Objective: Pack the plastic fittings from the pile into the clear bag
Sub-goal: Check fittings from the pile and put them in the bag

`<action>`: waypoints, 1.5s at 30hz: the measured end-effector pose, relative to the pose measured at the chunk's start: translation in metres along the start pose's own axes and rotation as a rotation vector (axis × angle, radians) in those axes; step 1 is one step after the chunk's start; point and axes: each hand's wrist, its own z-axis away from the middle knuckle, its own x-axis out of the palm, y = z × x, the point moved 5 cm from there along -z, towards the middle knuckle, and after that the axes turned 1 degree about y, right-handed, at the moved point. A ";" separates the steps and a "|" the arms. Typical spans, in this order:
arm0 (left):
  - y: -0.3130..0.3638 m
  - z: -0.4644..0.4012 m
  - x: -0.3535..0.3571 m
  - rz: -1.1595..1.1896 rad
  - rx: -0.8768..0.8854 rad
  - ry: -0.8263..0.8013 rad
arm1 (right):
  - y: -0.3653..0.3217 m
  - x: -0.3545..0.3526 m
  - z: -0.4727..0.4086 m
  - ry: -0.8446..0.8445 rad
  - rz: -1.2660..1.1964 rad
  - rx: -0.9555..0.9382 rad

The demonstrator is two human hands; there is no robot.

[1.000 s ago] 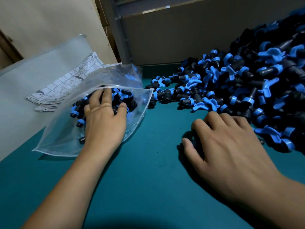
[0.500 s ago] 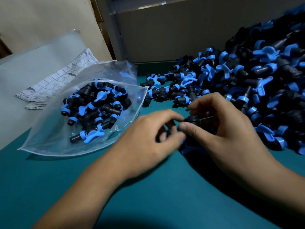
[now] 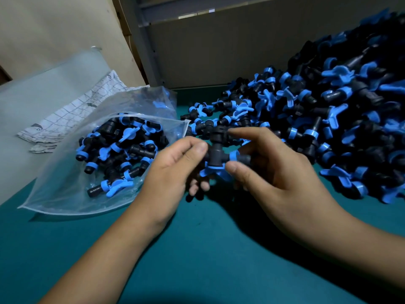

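Fittings (image 3: 219,153) of black plastic with blue collars and blue wing handles are held in a small cluster between both hands, above the teal table (image 3: 208,249) near the centre of the view. The left hand (image 3: 173,170) grips the cluster from its nine o'clock side, thumb on top and fingers curled underneath. The right hand (image 3: 269,170) holds it from the three o'clock side, index finger stretched over the top piece and thumb pressed against a blue collar. How many pieces are in the cluster cannot be told.

At about two o'clock from the hands rises the pile (image 3: 328,119) of the same fittings, spreading to the right edge of the view. At about nine o'clock lies the clear bag (image 3: 65,194), mouth toward the hands, partly filled with fittings. Beyond the bag, at about ten o'clock, a grid-printed sheet (image 3: 74,115) lies on a pale grey surface (image 3: 43,88).
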 end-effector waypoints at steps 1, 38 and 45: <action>0.002 -0.001 -0.004 0.028 -0.010 0.047 | -0.002 -0.001 0.000 0.014 -0.008 -0.011; 0.021 -0.009 -0.085 0.269 -0.353 0.512 | -0.033 0.012 0.012 -0.205 0.373 -0.243; 0.023 -0.002 -0.118 0.528 -0.059 0.929 | -0.030 0.008 0.010 -0.117 0.426 -0.176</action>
